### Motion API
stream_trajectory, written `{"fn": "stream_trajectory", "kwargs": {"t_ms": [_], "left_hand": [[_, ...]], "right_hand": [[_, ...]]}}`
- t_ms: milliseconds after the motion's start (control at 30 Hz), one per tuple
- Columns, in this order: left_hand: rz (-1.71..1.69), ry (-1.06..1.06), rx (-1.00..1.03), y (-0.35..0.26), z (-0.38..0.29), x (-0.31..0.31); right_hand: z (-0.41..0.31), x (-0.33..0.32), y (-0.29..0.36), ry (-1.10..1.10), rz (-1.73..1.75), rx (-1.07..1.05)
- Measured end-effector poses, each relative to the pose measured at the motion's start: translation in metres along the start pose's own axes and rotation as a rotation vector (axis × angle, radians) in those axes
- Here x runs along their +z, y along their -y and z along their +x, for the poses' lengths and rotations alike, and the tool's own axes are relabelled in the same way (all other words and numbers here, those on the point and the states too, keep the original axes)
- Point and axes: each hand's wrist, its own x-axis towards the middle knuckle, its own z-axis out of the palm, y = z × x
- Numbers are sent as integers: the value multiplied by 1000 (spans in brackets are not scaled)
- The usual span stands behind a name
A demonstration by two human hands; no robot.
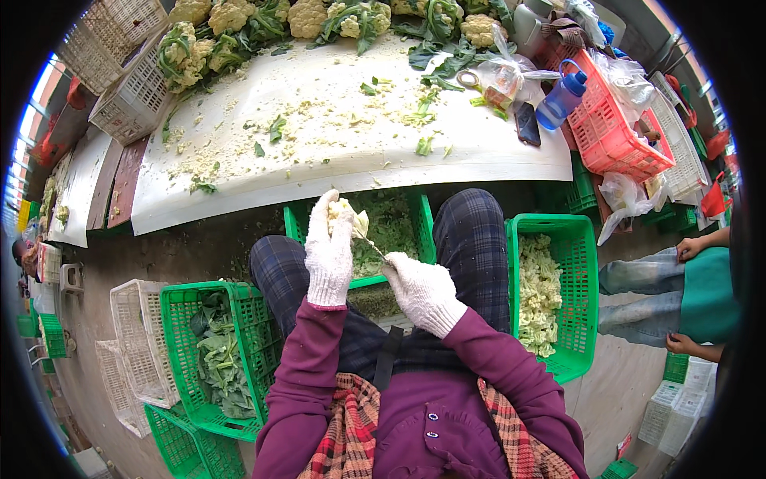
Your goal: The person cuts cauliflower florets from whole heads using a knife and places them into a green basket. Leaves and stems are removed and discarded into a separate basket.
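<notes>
My left hand (330, 251), in a white knit glove, holds a pale piece of cauliflower (360, 224) above the crate between my knees. In my gloved right hand (422, 290) is a small knife (375, 246), its thin blade pointing up and left to the cauliflower. The knife's handle is hidden in my fist. Below both hands, the green plastic crate (426, 230) contains green leaf scraps (389, 221). Cut cauliflower florets (538, 293) fill part of another green crate (587, 257) by my right knee.
A white-topped table (335, 152) ahead carries crumbs, whole cauliflowers (308, 18), a phone (528, 124), a blue water bottle (561, 100) and a red crate (610, 135). Left of me, a green crate (245, 323) holds leaves (224, 359). A person in a green apron (709, 287) stands at right.
</notes>
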Motion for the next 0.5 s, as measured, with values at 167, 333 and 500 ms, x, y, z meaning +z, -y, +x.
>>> {"fn": "stream_trajectory", "kwargs": {"t_ms": [167, 333, 500], "left_hand": [[-31, -19, 34, 15, 0, 3], [-43, -43, 187, 23, -2, 9], [-84, -186, 206, -21, 2, -6]], "right_hand": [[3, 2, 3, 4, -22, 26], [12, 5, -1, 128, -65, 85], [5, 41, -47, 265, -141, 207]]}}
